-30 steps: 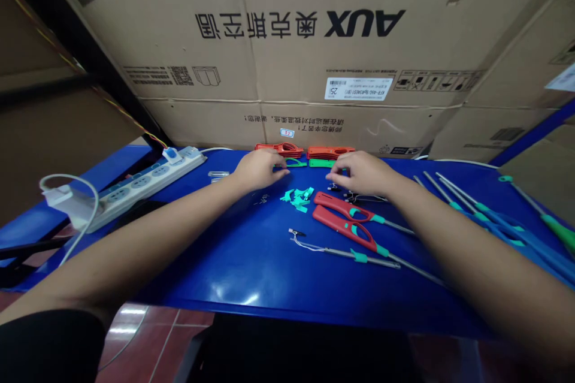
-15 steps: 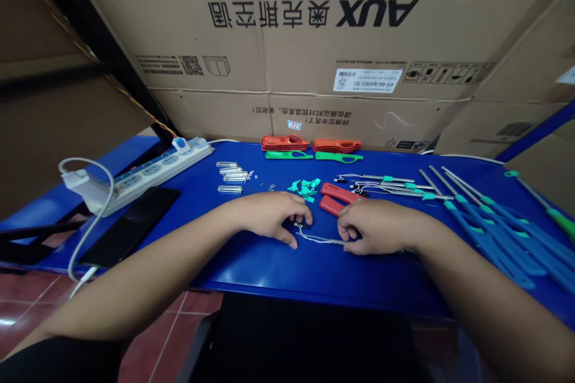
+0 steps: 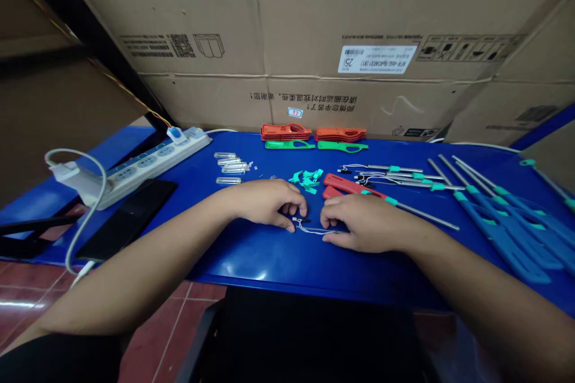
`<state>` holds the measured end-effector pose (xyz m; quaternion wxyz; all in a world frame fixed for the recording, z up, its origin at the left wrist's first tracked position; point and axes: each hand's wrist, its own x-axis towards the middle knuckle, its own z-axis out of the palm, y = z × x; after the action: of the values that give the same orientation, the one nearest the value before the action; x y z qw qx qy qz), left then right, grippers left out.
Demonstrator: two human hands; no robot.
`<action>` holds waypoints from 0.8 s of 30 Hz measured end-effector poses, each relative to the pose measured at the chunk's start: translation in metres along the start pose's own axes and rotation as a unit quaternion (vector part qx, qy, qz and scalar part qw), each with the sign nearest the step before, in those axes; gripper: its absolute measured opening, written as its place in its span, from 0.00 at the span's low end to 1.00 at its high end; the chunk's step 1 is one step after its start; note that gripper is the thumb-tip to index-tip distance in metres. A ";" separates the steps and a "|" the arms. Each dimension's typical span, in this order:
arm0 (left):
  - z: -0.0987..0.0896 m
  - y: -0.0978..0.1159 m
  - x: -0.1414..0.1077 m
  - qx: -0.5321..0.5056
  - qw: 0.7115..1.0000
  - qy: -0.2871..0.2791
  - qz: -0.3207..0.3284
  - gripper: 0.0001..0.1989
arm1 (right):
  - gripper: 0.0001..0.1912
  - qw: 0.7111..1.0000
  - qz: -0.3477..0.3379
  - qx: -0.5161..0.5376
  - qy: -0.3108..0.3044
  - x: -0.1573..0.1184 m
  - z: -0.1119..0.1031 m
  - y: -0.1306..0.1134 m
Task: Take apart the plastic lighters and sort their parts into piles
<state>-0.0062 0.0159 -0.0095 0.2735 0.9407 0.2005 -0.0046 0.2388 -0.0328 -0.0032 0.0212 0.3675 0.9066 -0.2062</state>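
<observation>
Fingers [image 3: 300, 210] of my L hand [image 3: 267, 200] are curled, thumb held apart from them, w/ a small black piece [image 3: 305, 220] right by the gap; can't tell if I'm touching it. R hand [image 3: 371, 221] is over the far end of the same part: its thumb and fingers are apart at the tips, w/ a thin rod [image 3: 324, 230] running in b/w, but can't tell if I'm pinching it. White wires [image 3: 307, 229] link rod & black piece, all lying on the blue table [image 3: 269, 263], b/w my hands.

Just behind: green scraps [image 3: 309, 179] in a loose pile, plus a red handle [image 3: 348, 183] w/ a metal tube pointing off to the R. 2nd red handle [image 3: 331, 192] is mostly hidden by my R hand. Beyond these, more wired tubes [image 3: 404, 178] w/ green bits on them; far R, a bunch of blue handles [image 3: 507, 233].

Back edge, by the cardboard box [image 3: 224, 59]: 2 stacks of orange shells [image 3: 285, 131], w/ green shells [image 3: 342, 147] in front. L side: clear tubes [image 3: 228, 180], then a black phone [image 3: 130, 215] beside the power strip [image 3: 153, 164].
</observation>
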 end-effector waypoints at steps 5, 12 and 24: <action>-0.005 -0.004 -0.005 0.006 1.000 -0.006 -0.015 0.18 | 0.10 0.999 0.024 -0.016 -0.016 -0.011 -0.013 0.001; -0.017 0.001 -0.011 0.016 0.993 0.121 0.005 0.10 | 0.04 0.989 0.089 -0.060 -0.100 -0.025 -0.023 0.000; -0.018 -0.008 -0.009 0.101 0.938 0.329 -0.031 0.11 | 0.10 0.981 0.008 -0.029 0.191 -0.058 -0.066 0.040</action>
<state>-0.0193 0.0285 0.0027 0.0956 0.9057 0.3069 0.2763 0.3149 -0.0196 0.0535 -0.1397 0.4068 0.8966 -0.1055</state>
